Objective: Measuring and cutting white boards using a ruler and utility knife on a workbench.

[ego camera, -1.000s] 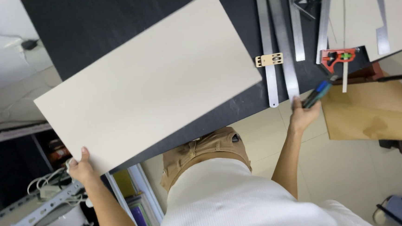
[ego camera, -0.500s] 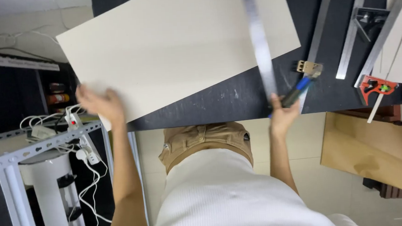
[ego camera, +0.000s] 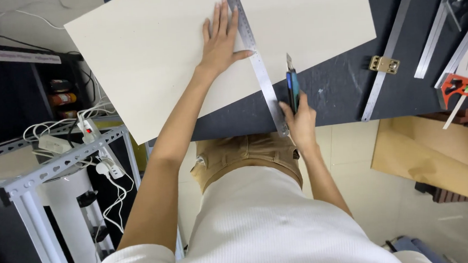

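- I see the left hand (ego camera: 219,43) pressed flat, fingers spread, on the board (ego camera: 148,61), thumb touching the ruler (ego camera: 255,60).
- My right hand (ego camera: 298,123), at five o'clock from it, grips the knife (ego camera: 292,87) beside the ruler.

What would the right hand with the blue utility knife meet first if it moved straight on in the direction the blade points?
Probably the near edge of the large pale rectangular board: the right hand aims the blue utility knife along the long steel ruler toward it.

Bare dark table (ego camera: 339,87) is left right of the knife (ego camera: 293,84) — further right it is blocked by metal rulers (ego camera: 388,49)
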